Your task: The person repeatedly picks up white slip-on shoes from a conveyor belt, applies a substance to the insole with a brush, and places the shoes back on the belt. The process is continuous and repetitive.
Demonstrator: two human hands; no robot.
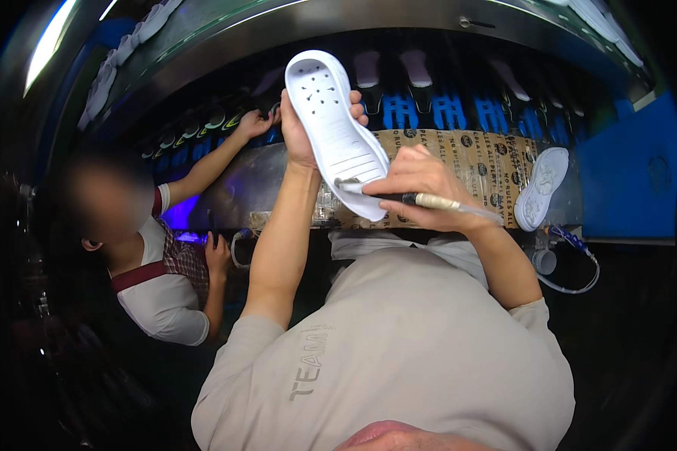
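Note:
Up in front of me, my left hand (299, 137) grips a white shoe sole (329, 128) from beneath, thumb side at its left edge and fingertips around the right edge. The sole is tilted with its hollow inner face toward me; small holes dot its far end and ridges cross the near part. My right hand (426, 184) is closed around a brush (410, 198) with a dark and pale handle and a clear tube at its rear. The brush's tip touches the inner face near the sole's lower end.
Another white sole (541, 188) lies on the bench's right, beside printed brown paper (459, 161). Beyond runs a line with blue holders (450, 111) and soles. A co-worker's hand (257, 122) reaches toward it at left. A blue panel (632, 173) stands right; a thin hose (579, 289) hangs below.

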